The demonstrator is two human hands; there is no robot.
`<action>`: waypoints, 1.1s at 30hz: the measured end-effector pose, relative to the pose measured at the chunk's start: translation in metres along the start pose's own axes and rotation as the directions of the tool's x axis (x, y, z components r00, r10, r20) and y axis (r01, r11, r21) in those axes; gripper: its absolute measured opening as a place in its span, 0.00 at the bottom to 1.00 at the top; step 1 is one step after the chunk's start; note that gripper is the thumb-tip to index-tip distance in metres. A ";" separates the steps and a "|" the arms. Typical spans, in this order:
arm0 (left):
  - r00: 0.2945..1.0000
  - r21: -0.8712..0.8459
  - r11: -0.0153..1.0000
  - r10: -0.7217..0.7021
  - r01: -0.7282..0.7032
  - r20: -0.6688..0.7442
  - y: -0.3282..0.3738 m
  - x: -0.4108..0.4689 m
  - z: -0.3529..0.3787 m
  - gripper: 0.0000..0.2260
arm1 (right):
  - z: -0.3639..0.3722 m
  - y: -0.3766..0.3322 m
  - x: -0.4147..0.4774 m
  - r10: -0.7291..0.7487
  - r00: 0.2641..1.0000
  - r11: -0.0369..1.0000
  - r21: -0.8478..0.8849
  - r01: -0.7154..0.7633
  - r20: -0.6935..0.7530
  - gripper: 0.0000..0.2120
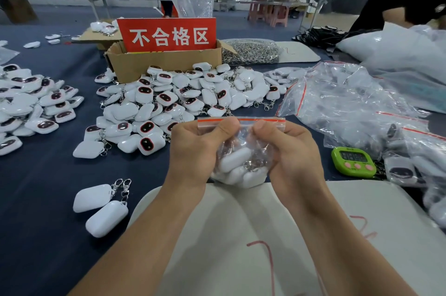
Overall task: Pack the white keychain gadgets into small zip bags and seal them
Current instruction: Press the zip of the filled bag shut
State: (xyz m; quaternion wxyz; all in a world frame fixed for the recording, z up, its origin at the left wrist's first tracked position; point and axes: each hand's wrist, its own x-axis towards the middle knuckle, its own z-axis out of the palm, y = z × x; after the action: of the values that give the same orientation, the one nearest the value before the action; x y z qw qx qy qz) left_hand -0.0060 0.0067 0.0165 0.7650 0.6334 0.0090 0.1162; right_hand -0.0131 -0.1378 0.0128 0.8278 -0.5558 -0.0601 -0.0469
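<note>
Both hands, left (193, 150) and right (293, 153), pinch the stuffed bag (241, 150) near its zip; a bulging gadget (235, 159) might keep the seal from closing.

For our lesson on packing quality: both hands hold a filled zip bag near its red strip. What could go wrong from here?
1. The zip bag bulges with gadgets; the left hand and right hand pinch only near the strip's middle, so its ends may stay unsealed.
2. The metal clasps inside press against thin film and might puncture it if squeezed.
</note>
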 end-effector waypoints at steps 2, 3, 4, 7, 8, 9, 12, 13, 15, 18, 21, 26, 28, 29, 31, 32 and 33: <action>1.000 -0.007 1.000 -0.007 0.007 -0.021 0.000 0.001 0.000 0.07 | 0.001 0.000 -0.001 0.004 1.000 1.000 0.017 -0.004 0.007 0.05; 1.000 -0.005 1.000 -0.007 0.007 -0.024 -0.001 0.000 0.001 0.07 | 0.000 0.001 -0.001 0.007 1.000 1.000 0.014 -0.007 0.000 0.05; 1.000 0.000 1.000 -0.004 0.004 -0.022 -0.002 0.001 0.001 0.07 | -0.001 0.001 0.000 0.014 1.000 1.000 0.002 -0.014 -0.008 0.06; 0.999 -0.020 1.000 -0.024 0.024 -0.026 -0.004 0.000 0.002 0.12 | -0.005 -0.001 0.001 0.036 0.999 0.999 -0.019 -0.036 -0.027 0.09; 0.999 -0.048 0.998 -0.034 0.032 -0.033 -0.004 0.000 0.002 0.16 | -0.006 -0.002 0.002 0.045 0.999 0.999 -0.022 -0.046 -0.024 0.09; 0.999 -0.080 0.996 -0.034 0.031 -0.035 -0.004 0.000 0.001 0.22 | -0.007 -0.002 0.002 0.056 0.998 0.998 -0.021 -0.057 -0.017 0.09; 0.999 -0.125 0.992 -0.003 -0.002 -0.037 -0.004 0.000 0.000 0.31 | -0.006 -0.005 0.002 0.101 0.995 0.995 0.001 -0.102 0.024 0.10; 0.999 -0.125 0.992 0.000 -0.004 -0.034 -0.004 0.000 0.000 0.31 | -0.006 -0.003 0.002 0.105 0.994 0.994 0.008 -0.105 0.020 0.11; 1.000 -0.099 0.995 -0.009 0.007 -0.020 -0.005 0.001 0.001 0.27 | -0.005 -0.001 0.003 0.091 0.996 0.996 0.006 -0.090 -0.016 0.11; 1.000 -0.044 0.999 -0.011 0.011 0.003 -0.006 0.001 0.002 0.20 | -0.003 -0.001 0.004 0.082 0.996 0.996 -0.021 -0.083 -0.045 0.10; 1.000 -0.040 0.999 0.014 -0.014 -0.004 -0.008 0.004 -0.002 0.21 | -0.006 -0.004 0.004 0.098 0.994 0.995 -0.029 -0.100 -0.055 0.13; 0.995 0.030 0.995 0.095 -0.095 0.007 -0.006 0.011 -0.013 0.12 | -0.011 -0.008 0.009 0.098 0.984 0.995 0.024 -0.095 -0.152 0.20; 0.996 0.028 0.995 0.091 -0.091 -0.004 -0.007 0.012 -0.013 0.11 | -0.011 -0.007 0.009 0.055 0.990 0.998 -0.015 -0.058 -0.130 0.21; 0.996 0.030 0.995 0.093 -0.092 -0.013 -0.007 0.012 -0.013 0.10 | -0.011 -0.006 0.009 0.033 0.993 0.998 -0.051 -0.039 -0.116 0.21; 0.992 0.039 0.992 0.122 -0.121 -0.030 -0.008 0.012 -0.012 0.12 | -0.010 -0.004 0.008 0.004 0.994 0.992 -0.125 -0.017 -0.105 0.20; 0.990 0.040 0.990 0.139 -0.138 -0.035 -0.008 0.011 -0.011 0.14 | -0.011 -0.003 0.009 -0.001 0.995 0.989 -0.148 -0.014 -0.100 0.19; 0.988 0.035 0.988 0.150 -0.149 -0.036 -0.008 0.011 -0.012 0.15 | -0.011 -0.001 0.010 0.003 0.995 0.988 -0.153 -0.018 -0.100 0.19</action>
State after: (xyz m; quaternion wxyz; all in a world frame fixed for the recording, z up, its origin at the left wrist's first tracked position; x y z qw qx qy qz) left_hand 0.0043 0.0189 0.0081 0.7435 0.6421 -0.0218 0.1854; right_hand -0.0032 -0.1490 0.0112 0.7849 -0.6150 -0.0121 -0.0745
